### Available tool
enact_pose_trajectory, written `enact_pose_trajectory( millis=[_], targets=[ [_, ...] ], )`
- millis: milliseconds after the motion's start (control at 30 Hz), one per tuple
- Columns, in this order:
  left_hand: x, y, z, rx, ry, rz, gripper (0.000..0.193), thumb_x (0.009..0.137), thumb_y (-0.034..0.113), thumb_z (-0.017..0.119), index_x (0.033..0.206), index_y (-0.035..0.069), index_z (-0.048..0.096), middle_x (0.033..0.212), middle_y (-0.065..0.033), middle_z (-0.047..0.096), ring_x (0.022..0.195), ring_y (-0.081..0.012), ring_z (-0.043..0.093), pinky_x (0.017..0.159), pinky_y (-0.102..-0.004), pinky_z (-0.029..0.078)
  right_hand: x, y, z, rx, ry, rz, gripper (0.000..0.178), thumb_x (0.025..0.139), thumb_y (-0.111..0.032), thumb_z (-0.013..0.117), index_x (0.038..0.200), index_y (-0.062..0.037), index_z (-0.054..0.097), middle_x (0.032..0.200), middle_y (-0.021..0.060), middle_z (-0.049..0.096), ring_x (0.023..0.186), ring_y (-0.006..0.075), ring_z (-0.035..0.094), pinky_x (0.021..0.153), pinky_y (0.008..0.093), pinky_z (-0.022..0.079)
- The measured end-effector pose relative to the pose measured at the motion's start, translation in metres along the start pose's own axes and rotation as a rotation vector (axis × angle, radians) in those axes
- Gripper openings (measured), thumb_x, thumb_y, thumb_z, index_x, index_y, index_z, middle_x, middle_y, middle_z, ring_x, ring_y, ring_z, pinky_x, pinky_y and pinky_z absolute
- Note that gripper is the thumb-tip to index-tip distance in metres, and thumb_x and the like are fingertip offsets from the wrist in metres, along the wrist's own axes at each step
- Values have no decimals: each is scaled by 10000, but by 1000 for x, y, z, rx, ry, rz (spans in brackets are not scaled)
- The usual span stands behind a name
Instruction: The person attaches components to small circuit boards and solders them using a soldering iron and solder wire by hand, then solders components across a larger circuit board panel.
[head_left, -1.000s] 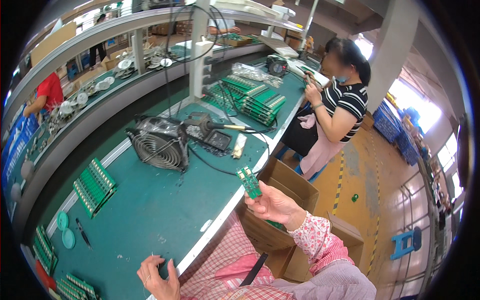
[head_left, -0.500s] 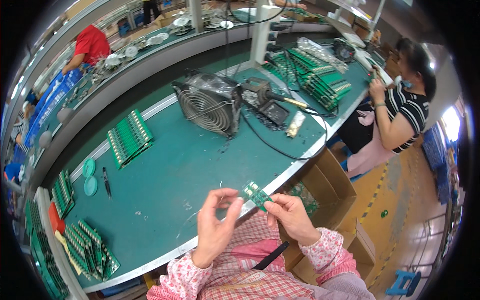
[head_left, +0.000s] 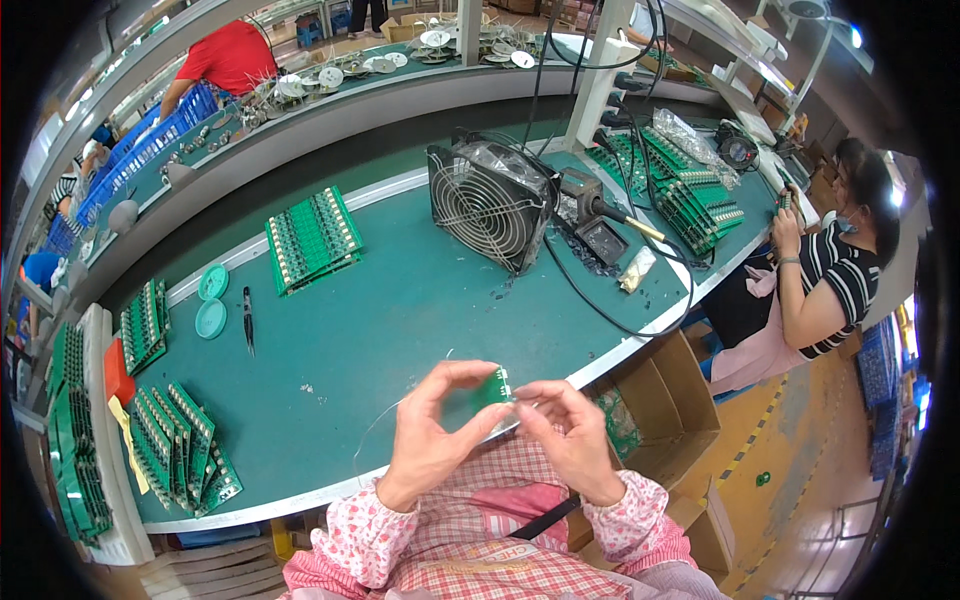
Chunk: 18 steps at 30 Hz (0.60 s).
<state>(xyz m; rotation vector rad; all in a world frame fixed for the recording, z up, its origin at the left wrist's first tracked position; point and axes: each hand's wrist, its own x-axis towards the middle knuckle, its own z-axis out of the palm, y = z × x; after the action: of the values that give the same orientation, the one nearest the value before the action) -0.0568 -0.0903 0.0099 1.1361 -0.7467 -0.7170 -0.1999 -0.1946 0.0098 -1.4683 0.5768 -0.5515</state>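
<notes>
A small green circuit board is held above the front edge of the bench, slightly blurred and tilted. My left hand grips it between thumb and forefinger. The fingertips of my right hand are closed together at the board's right edge; whatever they pinch is too small to make out. A thin pale wire curves over the bench beside my left hand. Black tweezers lie farther left, near two round turquoise lids or dishes.
Stacks of green boards stand at the back, left and far right. A black fan sits beside a soldering iron and its cable. An open carton adjoins the bench's front edge; a seated co-worker is at right.
The board has passed from my right hand's grip to my left, and has been turned. My right fingers have shifted to its edge. The view has swung, moving the bench things rightward.
</notes>
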Motion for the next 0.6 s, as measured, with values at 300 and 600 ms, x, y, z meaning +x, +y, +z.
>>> enact_pose_trajectory(
  millis=[300, 600],
  targets=[
    [-8, 8, -6, 904, 161, 508, 425, 704, 12, 807, 1103, 53, 667, 1014, -121, 656, 887, -261, 658, 770, -333, 537, 15, -25, 7, -424, 25, -353, 109, 876, -54, 715, 977, -19, 696, 877, 53, 683, 679, 86, 657, 531, 218, 501],
    [-11, 1, -5, 845, 195, 508, 440, 707, -21, 787, 1124, 50, 667, 1021, -136, 633, 870, -250, 657, 704, -325, 557, 15, -3, 15, -40, 29, -95, 130, 913, -82, 697, 987, 22, 676, 917, 55, 716, 759, 76, 669, 673, 213, 540]
  ],
)
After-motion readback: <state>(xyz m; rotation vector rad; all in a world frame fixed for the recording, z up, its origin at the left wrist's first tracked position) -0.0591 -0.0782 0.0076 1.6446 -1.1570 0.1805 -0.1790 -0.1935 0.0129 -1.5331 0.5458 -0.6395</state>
